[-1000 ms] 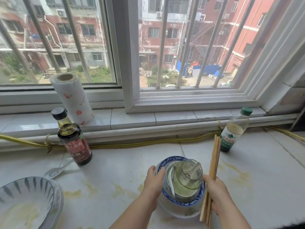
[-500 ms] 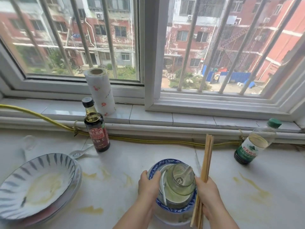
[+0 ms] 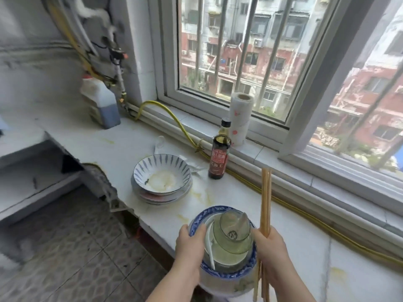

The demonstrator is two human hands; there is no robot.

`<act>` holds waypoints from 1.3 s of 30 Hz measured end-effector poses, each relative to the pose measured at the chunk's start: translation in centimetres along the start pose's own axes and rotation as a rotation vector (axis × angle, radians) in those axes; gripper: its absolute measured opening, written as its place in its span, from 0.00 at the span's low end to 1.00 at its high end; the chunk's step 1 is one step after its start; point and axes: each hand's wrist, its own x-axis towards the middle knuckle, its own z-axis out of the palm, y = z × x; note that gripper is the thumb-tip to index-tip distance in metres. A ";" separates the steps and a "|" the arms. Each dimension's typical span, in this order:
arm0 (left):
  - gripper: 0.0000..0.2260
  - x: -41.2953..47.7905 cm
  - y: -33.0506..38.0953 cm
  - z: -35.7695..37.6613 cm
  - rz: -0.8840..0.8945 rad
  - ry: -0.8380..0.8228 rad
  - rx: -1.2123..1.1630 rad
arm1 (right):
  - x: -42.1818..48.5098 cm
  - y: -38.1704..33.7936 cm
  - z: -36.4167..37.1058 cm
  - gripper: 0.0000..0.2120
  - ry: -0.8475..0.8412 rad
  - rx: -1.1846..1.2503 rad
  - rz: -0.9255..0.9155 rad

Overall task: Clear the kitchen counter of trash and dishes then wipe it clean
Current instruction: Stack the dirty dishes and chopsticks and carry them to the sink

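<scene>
Head view, downward over counter (image 3: 122, 144)

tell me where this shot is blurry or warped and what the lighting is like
Head view: motion blur smears the pipes and jug at upper left; wide-angle distortion skews the window frame; soft daylight lights the counter without hard shadows; the blue-rimmed bowl and chopsticks look fairly sharp.

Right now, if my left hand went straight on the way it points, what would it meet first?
The left hand grips the blue-rimmed bowl. Carrying it straight on, the dark sauce bottle looks first in line, though depth is unclear.
</scene>
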 end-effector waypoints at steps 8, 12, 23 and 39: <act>0.25 -2.3 0.4 -12.5 0.006 0.223 -0.232 | -5.0 -3.0 11.3 0.08 -0.289 -0.117 -0.114; 0.30 -3.5 0.3 -20.1 -0.002 0.364 -0.330 | -9.4 -4.3 18.2 0.11 -0.413 -0.185 -0.150; 0.30 -5.3 -1.5 -42.5 -0.006 0.618 -0.418 | -22.4 -4.4 37.2 0.05 -0.627 -0.272 -0.244; 0.19 -6.1 -2.7 -62.3 -0.033 0.793 -0.565 | -32.3 -5.0 57.2 0.06 -0.909 -0.476 -0.309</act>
